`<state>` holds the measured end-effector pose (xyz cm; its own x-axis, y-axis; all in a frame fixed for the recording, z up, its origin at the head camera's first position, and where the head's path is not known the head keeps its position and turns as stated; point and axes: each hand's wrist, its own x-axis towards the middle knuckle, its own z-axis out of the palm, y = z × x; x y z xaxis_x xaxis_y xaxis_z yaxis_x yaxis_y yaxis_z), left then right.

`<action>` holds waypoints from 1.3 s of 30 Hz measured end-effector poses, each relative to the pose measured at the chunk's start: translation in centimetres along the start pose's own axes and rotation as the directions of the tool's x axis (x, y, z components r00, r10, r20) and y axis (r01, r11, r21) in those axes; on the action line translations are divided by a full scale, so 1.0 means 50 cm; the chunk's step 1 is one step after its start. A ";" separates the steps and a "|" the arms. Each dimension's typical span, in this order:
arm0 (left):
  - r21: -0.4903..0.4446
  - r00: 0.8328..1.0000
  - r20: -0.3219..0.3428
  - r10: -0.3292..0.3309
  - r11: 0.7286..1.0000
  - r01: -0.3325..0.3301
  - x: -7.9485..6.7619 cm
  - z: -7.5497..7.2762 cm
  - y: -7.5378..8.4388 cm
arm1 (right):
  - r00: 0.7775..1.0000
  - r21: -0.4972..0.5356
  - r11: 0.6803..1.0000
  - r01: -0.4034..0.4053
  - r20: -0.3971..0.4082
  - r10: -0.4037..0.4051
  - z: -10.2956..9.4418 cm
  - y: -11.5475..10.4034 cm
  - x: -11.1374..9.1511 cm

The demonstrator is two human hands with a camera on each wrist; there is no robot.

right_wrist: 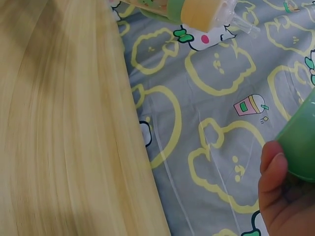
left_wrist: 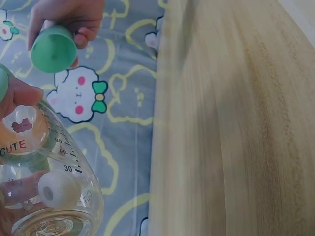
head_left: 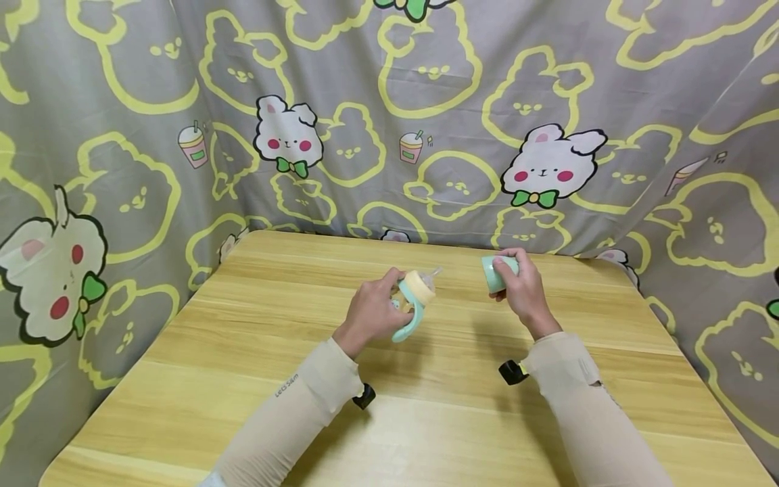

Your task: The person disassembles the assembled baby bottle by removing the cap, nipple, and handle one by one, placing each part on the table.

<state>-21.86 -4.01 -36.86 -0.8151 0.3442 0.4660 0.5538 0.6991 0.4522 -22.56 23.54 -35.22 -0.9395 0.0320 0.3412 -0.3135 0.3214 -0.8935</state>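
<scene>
While a handled bottle [head_left: 414, 292] was held tilted above the desk [head_left: 243, 338] in the left grip [head_left: 372, 308], a green cap [head_left: 490, 276] was clasped apart in the right grip [head_left: 525, 289]. The bare teat [head_left: 430, 278] was arguably best kept untouched.

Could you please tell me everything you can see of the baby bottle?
The baby bottle has a clear body with printed measuring marks and "CUTE", a mint-green band and handle, a cream collar, and an uncovered, translucent spout. A white round piece shows inside. The left hand grips it tilted above the table, spout toward the right.
</scene>
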 end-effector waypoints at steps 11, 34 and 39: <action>-0.009 1.000 -0.009 0.004 1.000 -0.004 -0.001 -0.003 0.002 | 0.999 -0.098 0.994 -0.051 -0.019 0.050 -0.015 0.019 0.001; -0.031 1.000 -0.018 0.012 0.999 -0.012 -0.004 0.003 -0.001 | 0.994 -0.224 0.968 -0.111 -0.035 0.106 -0.054 0.042 -0.011; -0.025 0.999 -0.020 0.024 0.999 -0.025 -0.004 0.004 -0.002 | 0.994 -0.250 0.962 -0.112 -0.033 0.107 -0.063 0.047 -0.013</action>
<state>-21.79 -4.01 -37.15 -0.7978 0.3481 0.4923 0.5778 0.6748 0.4591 -22.23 27.28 -36.62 -0.9626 0.0975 0.2527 -0.1615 0.5423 -0.8245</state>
